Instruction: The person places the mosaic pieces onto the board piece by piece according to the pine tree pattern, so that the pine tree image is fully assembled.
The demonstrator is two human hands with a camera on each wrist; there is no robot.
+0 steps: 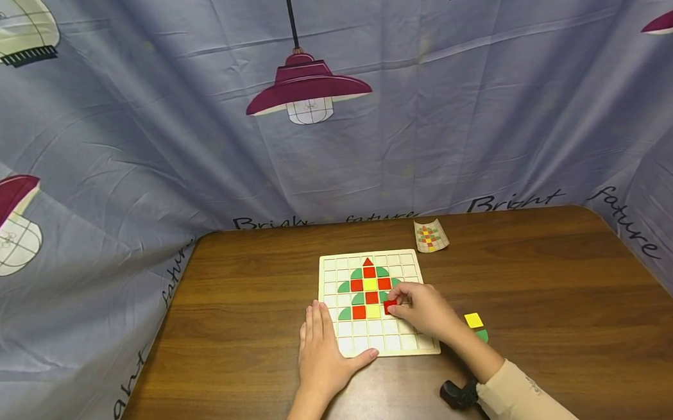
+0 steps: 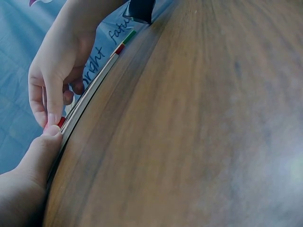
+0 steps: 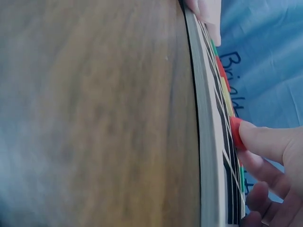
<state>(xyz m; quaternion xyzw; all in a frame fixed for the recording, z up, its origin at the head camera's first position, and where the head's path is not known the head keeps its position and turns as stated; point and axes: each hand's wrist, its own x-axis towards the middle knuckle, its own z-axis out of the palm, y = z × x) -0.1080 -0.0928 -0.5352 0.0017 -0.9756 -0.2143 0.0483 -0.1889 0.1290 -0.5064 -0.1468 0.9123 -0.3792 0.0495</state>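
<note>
A white gridded board (image 1: 388,345) lies on the wooden table, bearing several red, green and yellow tiles in a tree-like pattern with a red triangle (image 1: 367,262) on top. My right hand (image 1: 426,310) pinches a red square tile (image 1: 390,307) between thumb and fingers, at the right end of the pattern's lowest row. The right wrist view has that red tile (image 3: 236,133) against the board's surface, slightly tilted. My left hand (image 1: 324,361) rests along the board's left edge with its fingers straight, the thumb stretched out along the near edge.
A yellow square tile (image 1: 473,320) and a green rounded tile (image 1: 482,335) lie right of the board, partly beside my right forearm. Behind the board is a small curled pattern card (image 1: 431,236). A black device (image 1: 459,395) sits by the right wrist. Printed curtains (image 1: 334,165) surround the table.
</note>
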